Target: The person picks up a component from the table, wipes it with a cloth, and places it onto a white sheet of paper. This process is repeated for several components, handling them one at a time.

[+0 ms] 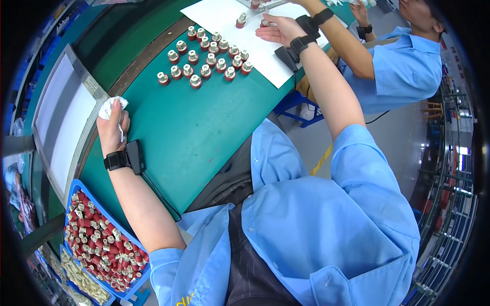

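Note:
My left hand point(113, 127) is closed around a crumpled white cloth point(113, 108) at the left edge of the green table. My right hand point(279, 31) reaches over a white sheet at the far side, palm partly showing. Between its thumb and fingers is a small red-and-silver fitting point(265, 23). Another such fitting point(241, 21) stands on the sheet just left of that hand. Several more fittings point(211, 59), red below and silver on top, stand upright in a loose group on the green tabletop between my hands.
A blue bin point(75, 184) full of red-and-silver fittings sits at lower left, with pale parts point(81, 273) beside it. A framed white panel point(66, 109) lines the table's left. The white sheet point(275, 69) lies at the far end. A co-worker point(403, 66) in blue reaches in at right.

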Motion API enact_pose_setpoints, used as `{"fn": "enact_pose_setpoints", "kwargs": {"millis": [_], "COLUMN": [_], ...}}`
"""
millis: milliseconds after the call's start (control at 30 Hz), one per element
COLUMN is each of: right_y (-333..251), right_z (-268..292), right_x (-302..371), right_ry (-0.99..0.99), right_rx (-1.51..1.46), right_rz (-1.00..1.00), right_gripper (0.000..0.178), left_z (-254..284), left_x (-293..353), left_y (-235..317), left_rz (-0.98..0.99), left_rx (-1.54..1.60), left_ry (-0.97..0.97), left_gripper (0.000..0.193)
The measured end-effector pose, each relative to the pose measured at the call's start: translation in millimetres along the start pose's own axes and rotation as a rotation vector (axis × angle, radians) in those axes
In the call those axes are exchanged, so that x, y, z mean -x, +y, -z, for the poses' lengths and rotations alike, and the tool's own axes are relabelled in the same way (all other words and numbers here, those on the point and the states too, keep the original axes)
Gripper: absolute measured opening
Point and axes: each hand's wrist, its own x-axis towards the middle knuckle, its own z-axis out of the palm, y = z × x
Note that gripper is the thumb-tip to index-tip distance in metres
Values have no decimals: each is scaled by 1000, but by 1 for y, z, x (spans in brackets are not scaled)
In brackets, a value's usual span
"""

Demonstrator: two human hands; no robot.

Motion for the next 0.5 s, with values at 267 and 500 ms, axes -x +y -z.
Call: {"fn": "enact_pose_setpoints", "kwargs": {"millis": [267, 500], "right_y": [-30, -37], "right_z": [-41, -59], "right_x": [87, 127], "right_ry": [-25, -214], "right_rx": [294, 481], "right_rz": [86, 414], "right_gripper": [36, 22], "left_z": [-4, -5], "left_x": [1, 1], "left_y": [1, 3], "left_rz": [14, -2], "left_rx": [11, -9], "left_ry": [17, 21], "left_gripper": [27, 28]}}
